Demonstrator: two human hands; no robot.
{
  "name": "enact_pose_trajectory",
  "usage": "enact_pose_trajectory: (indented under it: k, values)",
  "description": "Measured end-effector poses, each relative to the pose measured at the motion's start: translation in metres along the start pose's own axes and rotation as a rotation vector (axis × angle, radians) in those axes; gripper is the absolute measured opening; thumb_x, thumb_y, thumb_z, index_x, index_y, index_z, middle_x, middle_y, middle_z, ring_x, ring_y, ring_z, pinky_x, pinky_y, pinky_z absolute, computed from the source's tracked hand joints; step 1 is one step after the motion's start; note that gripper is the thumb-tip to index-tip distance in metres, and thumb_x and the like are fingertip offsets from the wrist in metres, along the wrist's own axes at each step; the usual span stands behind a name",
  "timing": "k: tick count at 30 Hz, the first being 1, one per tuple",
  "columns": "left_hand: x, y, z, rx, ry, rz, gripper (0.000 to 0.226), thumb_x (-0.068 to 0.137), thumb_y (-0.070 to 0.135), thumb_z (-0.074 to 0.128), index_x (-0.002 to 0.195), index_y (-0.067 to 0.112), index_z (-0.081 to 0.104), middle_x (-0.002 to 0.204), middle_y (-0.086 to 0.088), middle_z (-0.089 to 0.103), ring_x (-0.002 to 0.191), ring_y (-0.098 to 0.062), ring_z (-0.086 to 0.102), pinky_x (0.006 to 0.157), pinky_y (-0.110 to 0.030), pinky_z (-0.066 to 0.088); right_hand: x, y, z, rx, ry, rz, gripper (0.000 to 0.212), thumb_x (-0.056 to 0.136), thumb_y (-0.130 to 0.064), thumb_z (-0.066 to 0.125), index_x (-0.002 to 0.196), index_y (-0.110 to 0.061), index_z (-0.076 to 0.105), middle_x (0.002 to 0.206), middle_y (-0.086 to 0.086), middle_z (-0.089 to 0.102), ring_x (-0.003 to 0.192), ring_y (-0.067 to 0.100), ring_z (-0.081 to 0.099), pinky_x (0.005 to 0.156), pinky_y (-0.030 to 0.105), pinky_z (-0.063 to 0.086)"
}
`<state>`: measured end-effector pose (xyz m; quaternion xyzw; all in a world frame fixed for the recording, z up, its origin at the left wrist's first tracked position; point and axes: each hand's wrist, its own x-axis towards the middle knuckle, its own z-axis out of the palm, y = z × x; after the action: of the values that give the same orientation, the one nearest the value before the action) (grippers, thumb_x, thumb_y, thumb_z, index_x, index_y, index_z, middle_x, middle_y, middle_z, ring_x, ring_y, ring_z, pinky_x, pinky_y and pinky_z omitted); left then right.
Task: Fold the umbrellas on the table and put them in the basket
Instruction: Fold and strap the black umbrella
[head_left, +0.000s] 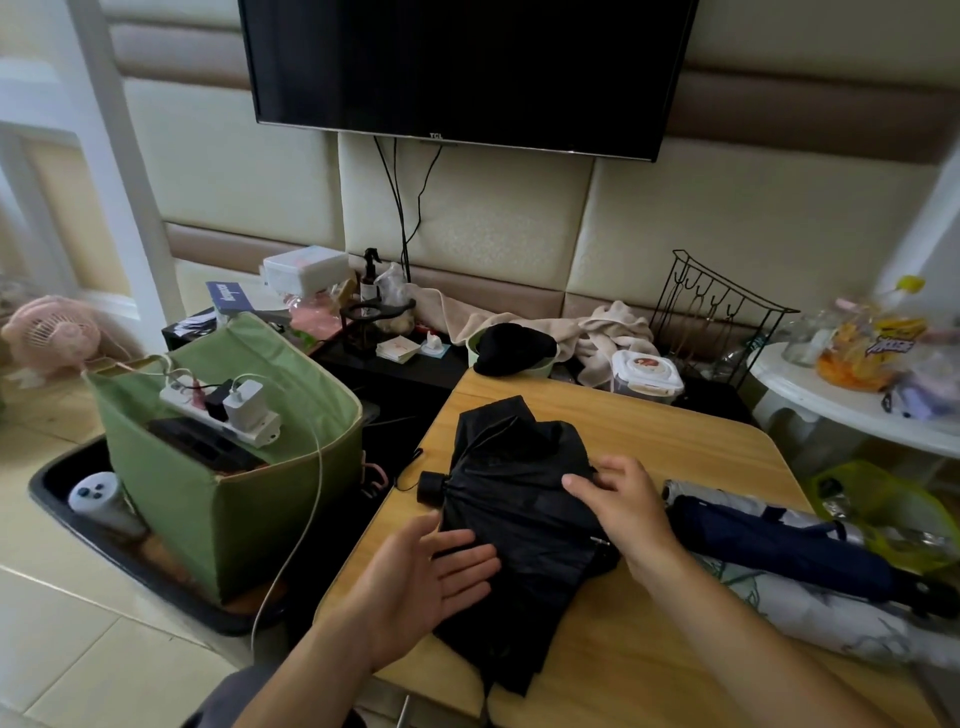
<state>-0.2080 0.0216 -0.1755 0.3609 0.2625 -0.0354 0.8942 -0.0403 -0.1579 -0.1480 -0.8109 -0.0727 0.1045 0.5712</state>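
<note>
Light wooden worktop (649, 426) w/ collapsed black fabric umbrella (519, 499); left hand (415, 577) & right hand (631, 506) flat, fingers straight, on cloth. Looks soft, light; grip round bundled canopy.

Light: soft daylight, brightest left of the television (467, 67)
Glare: faint sheen on its screen
Blur: right edge smeared
Distortion: wide-angle bending at edges

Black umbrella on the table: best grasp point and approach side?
Take the black umbrella by its stubby round handle, probably from the left. That rigid end sticks clear of the loose canopy, pointing toward the table's left edge; the rest is slack fabric under the left hand and right hand.
</note>
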Motion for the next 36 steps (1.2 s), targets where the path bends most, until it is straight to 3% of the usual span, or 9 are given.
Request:
enact_pose_trajectory:
  k: [3,6,11,13,16,19,23,29,36]
  values:
    - [0.0,0.001,0.0,0.003,-0.005,-0.009,0.055,0.105,0.039,0.042,0.139,-0.003,0.049,0.125,-0.027,0.068,0.12,-0.04,0.065,0.108,-0.051,0.046,0.0,-0.004,-0.006,0.172,-0.119,0.011,0.025,0.091,-0.025,0.078,0.112,-0.012,0.073,0.101,0.001,0.079,0.086,0.013,0.076,0.066,0.019,0.054]
    - [0.003,0.0,-0.002,-0.01,-0.01,-0.019,0.055,0.104,0.039,0.042,0.139,-0.003,0.049,0.125,-0.027,0.068,0.117,-0.039,0.067,0.107,-0.051,0.047,-0.001,-0.002,-0.009,0.199,-0.168,-0.09,0.017,0.092,-0.014,0.076,0.101,-0.028,0.074,0.095,-0.004,0.078,0.082,0.002,0.074,0.067,0.015,0.054]
    - [0.004,-0.002,0.0,-0.006,-0.005,-0.025,0.054,0.104,0.038,0.042,0.136,-0.005,0.052,0.124,-0.027,0.069,0.116,-0.039,0.068,0.108,-0.05,0.047,-0.003,-0.001,-0.005,0.018,-0.126,-0.331,0.009,0.091,-0.018,0.076,0.097,-0.022,0.071,0.114,-0.009,0.062,0.106,0.009,0.06,0.095,0.037,0.05]
    - [0.001,-0.001,0.003,-0.024,-0.012,-0.003,0.054,0.104,0.034,0.044,0.134,-0.01,0.052,0.122,-0.032,0.067,0.114,-0.042,0.068,0.107,-0.048,0.047,-0.013,-0.007,-0.004,0.098,-0.233,-0.37,0.026,0.086,-0.037,0.077,0.091,-0.02,0.059,0.099,-0.006,0.06,0.095,0.016,0.059,0.087,0.039,0.047]
    - [-0.005,-0.001,0.005,-0.076,-0.035,0.061,0.05,0.106,0.027,0.043,0.129,-0.017,0.052,0.12,-0.039,0.064,0.111,-0.049,0.067,0.107,-0.048,0.046,-0.026,-0.013,0.002,0.356,-0.344,-0.182,0.061,0.068,-0.06,0.086,0.097,-0.022,0.047,0.096,0.001,0.066,0.094,0.02,0.062,0.089,0.043,0.05]
    - [-0.011,-0.006,0.007,0.0,0.025,0.197,0.042,0.107,0.022,0.041,0.124,-0.014,0.057,0.114,-0.034,0.069,0.103,-0.046,0.071,0.094,-0.045,0.053,-0.038,-0.011,0.011,0.449,-0.346,0.001,0.071,0.068,-0.046,0.093,0.12,-0.021,0.051,0.109,0.004,0.077,0.099,0.023,0.073,0.095,0.044,0.057]
    - [-0.016,-0.008,0.004,0.189,0.2,0.497,0.023,0.103,0.011,0.052,0.123,0.0,0.059,0.096,-0.019,0.068,0.068,-0.032,0.071,0.053,-0.03,0.055,-0.056,-0.002,0.017,0.297,-0.355,0.051,0.068,0.073,-0.027,0.092,0.13,-0.028,0.055,0.111,0.003,0.077,0.102,0.021,0.075,0.099,0.044,0.057]
    - [-0.028,-0.008,0.008,0.355,0.134,0.603,0.022,0.101,0.018,0.058,0.121,0.015,0.068,0.101,-0.016,0.065,0.068,-0.025,0.066,0.052,-0.029,0.052,-0.081,0.003,0.008,-0.005,-0.574,-0.011,0.049,0.087,-0.027,0.082,0.128,-0.03,0.056,0.109,0.012,0.068,0.092,0.018,0.07,0.078,0.029,0.055]
    - [-0.028,-0.009,-0.003,0.537,0.191,0.627,0.013,0.093,0.025,0.071,0.095,0.013,0.075,0.07,-0.015,0.061,0.054,-0.024,0.055,0.043,-0.027,0.043,-0.091,0.0,-0.003,-0.067,-0.596,-0.023,0.025,0.099,-0.044,0.067,0.115,-0.024,0.065,0.09,0.0,0.072,0.082,0.016,0.072,0.075,0.027,0.054]
